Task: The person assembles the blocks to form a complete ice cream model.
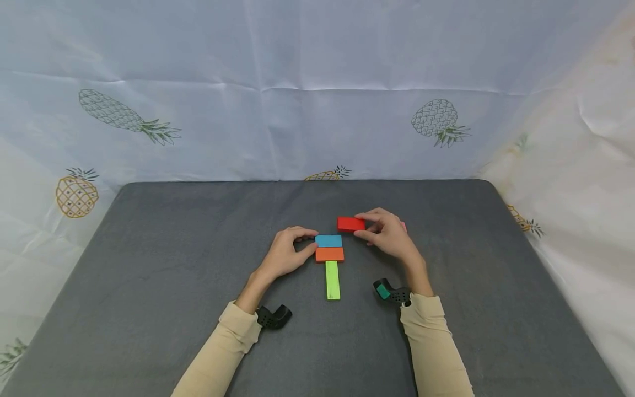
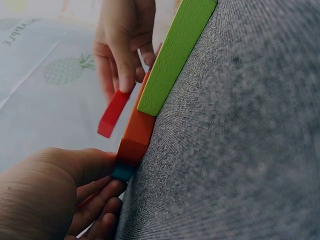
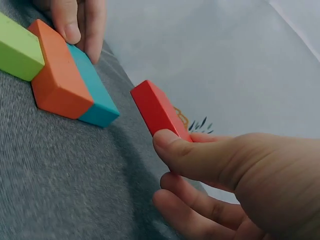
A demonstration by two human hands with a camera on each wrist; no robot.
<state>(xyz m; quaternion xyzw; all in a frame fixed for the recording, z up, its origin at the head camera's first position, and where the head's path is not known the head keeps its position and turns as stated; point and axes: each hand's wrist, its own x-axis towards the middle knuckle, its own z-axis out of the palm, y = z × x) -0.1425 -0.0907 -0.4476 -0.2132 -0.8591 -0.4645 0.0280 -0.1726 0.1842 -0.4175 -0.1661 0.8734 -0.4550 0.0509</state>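
the right hand (image 1: 389,236) pinches the red block (image 1: 349,224) by its three o'clock end, at one o'clock from the blue block (image 1: 329,241), whose nine o'clock end the left hand (image 1: 286,253) pinches; best brace lightly, keeping long edges parallel.

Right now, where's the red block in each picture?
Head: red block just right of and below the middle, held by the right hand.
Left wrist: red block left of the middle.
Right wrist: red block near the middle.
Shared landmark: orange block, between the blue block and green block.
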